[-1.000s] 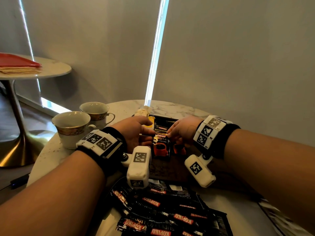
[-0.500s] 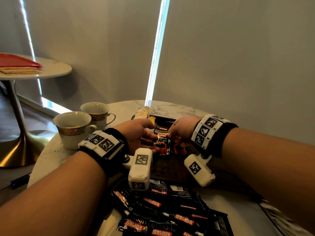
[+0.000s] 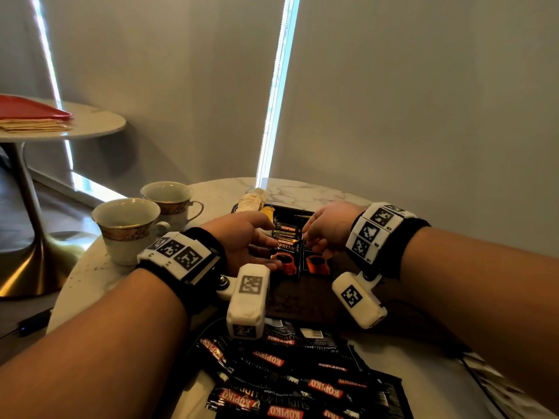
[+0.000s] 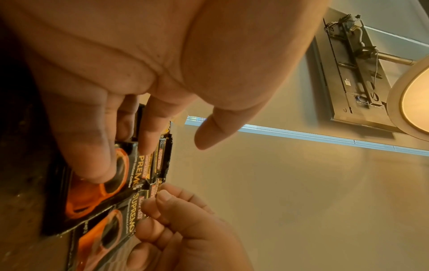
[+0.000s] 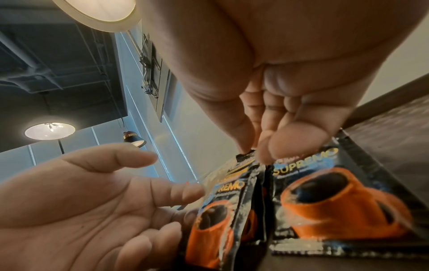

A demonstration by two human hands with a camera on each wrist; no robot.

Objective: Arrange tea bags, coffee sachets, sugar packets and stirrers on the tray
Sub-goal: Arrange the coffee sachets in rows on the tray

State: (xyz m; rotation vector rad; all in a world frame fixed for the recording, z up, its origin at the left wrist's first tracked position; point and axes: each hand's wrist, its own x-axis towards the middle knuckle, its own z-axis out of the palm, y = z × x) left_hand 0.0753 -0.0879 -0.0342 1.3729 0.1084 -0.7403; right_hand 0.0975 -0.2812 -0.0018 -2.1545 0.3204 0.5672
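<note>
I see my right hand (image 3: 328,228) over the dark tray (image 3: 302,300), its thumb and finger pinching the top edge of a black coffee sachet (image 5: 241,198) that stands up on the tray. Another coffee sachet (image 5: 336,198) lies flat on the tray, just beside the first. My left hand (image 3: 242,240) is beside the standing sachet with fingers loose and spread; I think its fingertips touch the sachet, but the view is blurry. Two teacups (image 3: 130,228) sit left of the tray. More sachets (image 3: 290,376) lie in a pile in front of the tray.
</note>
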